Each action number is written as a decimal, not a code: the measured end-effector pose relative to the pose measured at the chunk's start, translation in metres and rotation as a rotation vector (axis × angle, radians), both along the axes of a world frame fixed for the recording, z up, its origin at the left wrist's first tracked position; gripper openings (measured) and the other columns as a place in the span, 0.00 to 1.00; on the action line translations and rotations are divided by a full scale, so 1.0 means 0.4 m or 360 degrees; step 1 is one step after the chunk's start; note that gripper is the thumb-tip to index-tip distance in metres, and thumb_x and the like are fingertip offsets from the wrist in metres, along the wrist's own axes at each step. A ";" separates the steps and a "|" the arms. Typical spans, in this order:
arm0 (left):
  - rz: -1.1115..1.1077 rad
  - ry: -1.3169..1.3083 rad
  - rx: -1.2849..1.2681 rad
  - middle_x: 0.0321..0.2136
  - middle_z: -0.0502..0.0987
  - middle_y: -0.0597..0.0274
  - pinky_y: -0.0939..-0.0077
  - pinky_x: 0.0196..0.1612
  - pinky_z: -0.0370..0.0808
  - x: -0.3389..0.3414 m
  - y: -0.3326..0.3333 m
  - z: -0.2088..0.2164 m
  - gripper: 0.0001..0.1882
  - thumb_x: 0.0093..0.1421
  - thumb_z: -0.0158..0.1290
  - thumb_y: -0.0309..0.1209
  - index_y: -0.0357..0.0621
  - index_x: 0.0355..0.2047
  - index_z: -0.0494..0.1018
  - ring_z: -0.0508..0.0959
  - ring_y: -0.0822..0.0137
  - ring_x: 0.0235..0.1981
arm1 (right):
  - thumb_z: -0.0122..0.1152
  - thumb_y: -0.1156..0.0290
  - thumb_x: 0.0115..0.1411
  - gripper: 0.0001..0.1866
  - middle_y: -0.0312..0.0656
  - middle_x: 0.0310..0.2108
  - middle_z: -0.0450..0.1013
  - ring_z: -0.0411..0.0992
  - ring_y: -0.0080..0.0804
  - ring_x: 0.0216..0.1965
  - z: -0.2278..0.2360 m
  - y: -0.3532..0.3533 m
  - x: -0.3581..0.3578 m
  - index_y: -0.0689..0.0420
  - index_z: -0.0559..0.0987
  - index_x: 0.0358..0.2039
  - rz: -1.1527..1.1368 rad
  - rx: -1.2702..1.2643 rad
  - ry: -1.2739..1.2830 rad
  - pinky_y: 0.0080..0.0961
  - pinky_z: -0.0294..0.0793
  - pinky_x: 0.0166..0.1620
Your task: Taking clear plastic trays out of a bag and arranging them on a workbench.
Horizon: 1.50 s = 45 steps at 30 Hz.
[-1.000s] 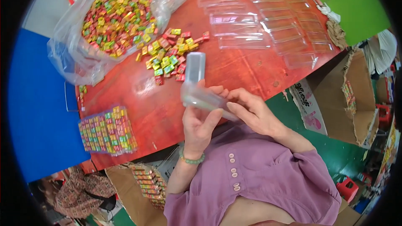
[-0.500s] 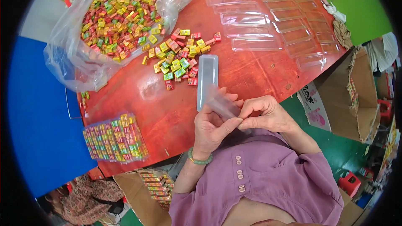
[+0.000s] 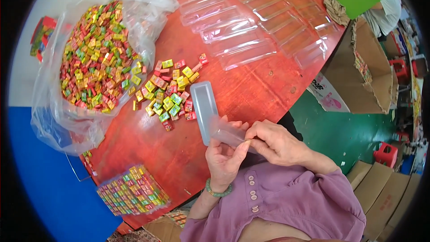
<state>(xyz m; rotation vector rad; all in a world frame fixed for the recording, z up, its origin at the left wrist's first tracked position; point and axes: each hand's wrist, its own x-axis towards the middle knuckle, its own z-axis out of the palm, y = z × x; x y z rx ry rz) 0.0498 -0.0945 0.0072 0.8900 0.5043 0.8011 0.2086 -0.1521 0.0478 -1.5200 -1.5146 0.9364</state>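
A thin, clear plastic piece (image 3: 227,134), blurred at its upper end, is held between my two hands in front of my body. My left hand (image 3: 222,163) cups it from below with thumb and fingers. The fingertips of my right hand (image 3: 282,145) pinch its near end, beside my left thumb. Whether it is a flattened sleeve or a lid I cannot make out. Just beyond my left fingers a long, translucent tray (image 3: 202,103) lies on the red table (image 3: 251,92). Small wrapped sweets (image 3: 168,94) in yellow, red and green are heaped left of that tray.
A large clear bag (image 3: 49,121) full of similar sweets stands at the far left. Rows of clear plastic trays (image 3: 242,40) cover the table's far side. Filled packs (image 3: 134,190) lie near the left edge. An open cardboard box (image 3: 358,71) stands off to the right.
The whole view has turned, so the table's contents appear lower and farther left. My hands stay on the clear plastic piece, and its tilt has changed slightly.
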 end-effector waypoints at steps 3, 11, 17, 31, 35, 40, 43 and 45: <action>-0.0013 0.0050 0.0052 0.54 0.65 0.52 0.64 0.60 0.66 0.002 -0.002 0.013 0.36 0.55 0.52 0.12 0.37 0.62 0.51 0.68 0.58 0.58 | 0.55 0.80 0.56 0.04 0.39 0.24 0.66 0.66 0.36 0.27 0.000 -0.012 -0.016 0.57 0.71 0.31 -0.0120 0.0051 0.0000 0.30 0.66 0.33; -0.0045 0.0108 0.0257 0.54 0.66 0.51 0.64 0.59 0.67 0.011 -0.030 -0.001 0.36 0.55 0.51 0.11 0.36 0.62 0.52 0.69 0.58 0.57 | 0.52 0.77 0.60 0.01 0.39 0.24 0.66 0.66 0.29 0.25 -0.026 -0.039 0.025 0.59 0.71 0.32 -0.0105 0.0223 0.0089 0.24 0.66 0.30; -0.0069 -0.0025 0.0018 0.51 0.70 0.48 0.59 0.58 0.67 0.000 -0.046 0.009 0.35 0.55 0.56 0.20 0.33 0.61 0.54 0.72 0.51 0.54 | 0.52 0.79 0.59 0.01 0.40 0.24 0.68 0.68 0.34 0.26 -0.010 0.028 0.159 0.61 0.71 0.32 -0.0498 0.0617 -0.0792 0.25 0.67 0.31; -0.0121 -0.0174 -0.0413 0.48 0.72 0.51 0.52 0.61 0.64 0.016 -0.075 0.003 0.32 0.57 0.59 0.30 0.33 0.58 0.59 0.74 0.55 0.52 | 0.55 0.74 0.48 0.12 0.38 0.32 0.67 0.67 0.34 0.37 -0.092 0.125 0.249 0.57 0.73 0.36 0.0014 0.0753 -0.1755 0.33 0.63 0.45; -0.0137 -0.0184 -0.0382 0.48 0.73 0.51 0.53 0.61 0.64 0.036 -0.074 0.002 0.31 0.58 0.58 0.29 0.33 0.58 0.60 0.73 0.55 0.52 | 0.54 0.74 0.51 0.11 0.39 0.34 0.68 0.68 0.35 0.39 -0.086 0.123 0.268 0.56 0.74 0.37 -0.0013 0.0705 -0.1706 0.34 0.63 0.48; -0.0067 -0.0143 -0.0449 0.50 0.72 0.50 0.55 0.60 0.66 0.061 -0.073 0.003 0.29 0.59 0.57 0.27 0.34 0.58 0.59 0.71 0.53 0.55 | 0.63 0.70 0.52 0.13 0.39 0.38 0.71 0.69 0.35 0.40 -0.022 0.072 0.229 0.57 0.74 0.38 -0.0210 0.0765 -0.1172 0.33 0.64 0.46; 0.0058 -0.0192 -0.0439 0.52 0.70 0.51 0.61 0.60 0.66 0.078 -0.068 0.001 0.31 0.58 0.57 0.24 0.33 0.59 0.56 0.70 0.55 0.56 | 0.68 0.65 0.50 0.15 0.38 0.32 0.72 0.71 0.34 0.35 0.027 0.014 0.210 0.56 0.76 0.35 0.0358 0.0428 -0.0284 0.32 0.65 0.43; 0.0141 -0.0152 -0.0318 0.52 0.70 0.51 0.61 0.60 0.66 0.090 -0.071 -0.003 0.31 0.58 0.57 0.23 0.33 0.59 0.56 0.70 0.56 0.56 | 0.70 0.63 0.49 0.13 0.36 0.26 0.72 0.71 0.33 0.31 0.025 -0.014 0.179 0.55 0.77 0.31 0.0442 0.0231 -0.0130 0.30 0.66 0.41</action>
